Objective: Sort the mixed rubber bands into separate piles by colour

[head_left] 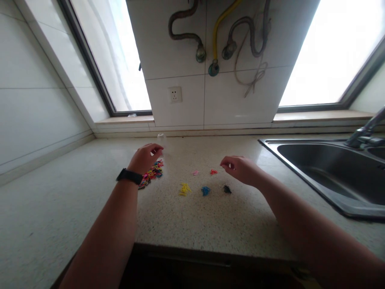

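My left hand point(146, 156), with a dark band on the wrist, hovers over the far end of a mixed pile of small multicoloured pieces point(153, 173). Its thumb and fingertips are pinched together; anything between them is too small to make out. To the right, my right hand point(237, 167) is also in a pinch, just beside a little red heap point(213, 172), and whatever it holds cannot be seen. Nearby lie small heaps of one colour each: pink point(195, 173), yellow point(185, 189), blue point(205, 190) and black point(227, 189). The exact kind of the pieces is unclear.
A clear plastic cup point(161, 138) stands behind my left hand. On the right, a steel sink point(303, 188) with a faucet point(365, 130) is set into the speckled countertop point(180, 224). Hoses point(215, 34) and a socket point(175, 94) are on the tiled wall.
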Tool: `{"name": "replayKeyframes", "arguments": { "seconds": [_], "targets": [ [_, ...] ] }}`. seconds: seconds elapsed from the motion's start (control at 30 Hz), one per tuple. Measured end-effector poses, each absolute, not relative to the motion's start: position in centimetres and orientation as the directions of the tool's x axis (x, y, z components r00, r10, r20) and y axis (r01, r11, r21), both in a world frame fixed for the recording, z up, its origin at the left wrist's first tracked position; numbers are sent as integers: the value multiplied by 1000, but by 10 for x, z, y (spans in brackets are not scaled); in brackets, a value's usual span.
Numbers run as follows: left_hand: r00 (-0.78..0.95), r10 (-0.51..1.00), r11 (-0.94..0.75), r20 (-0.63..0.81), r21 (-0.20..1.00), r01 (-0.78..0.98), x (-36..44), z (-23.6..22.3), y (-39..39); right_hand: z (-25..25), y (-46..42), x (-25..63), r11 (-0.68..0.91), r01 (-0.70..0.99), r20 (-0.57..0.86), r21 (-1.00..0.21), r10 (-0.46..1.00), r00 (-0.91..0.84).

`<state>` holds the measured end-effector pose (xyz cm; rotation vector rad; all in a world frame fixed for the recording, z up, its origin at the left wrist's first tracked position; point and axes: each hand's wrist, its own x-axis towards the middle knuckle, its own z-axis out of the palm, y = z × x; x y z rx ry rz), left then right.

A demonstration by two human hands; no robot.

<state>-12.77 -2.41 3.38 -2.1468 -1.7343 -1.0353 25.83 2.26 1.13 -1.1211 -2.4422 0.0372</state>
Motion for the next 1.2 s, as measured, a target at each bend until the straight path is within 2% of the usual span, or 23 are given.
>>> {"name": "replayKeyframes", "arguments": {
  "seconds": [0.17,0.53,1.2],
  "targets": [
    [-70,868,-104,491,318,942,-146,17,-12,13,22,258,653,732,385,-197,738,-554],
    [9,967,-66,256,217,974,-171,-8,2,13,21,258,639,747,355,-184,752,-556],
    [-12,980,-35,200,231,972,-162,-4,-3,15,18,255,652,739,319,-170,746,-584]
  ]
}}
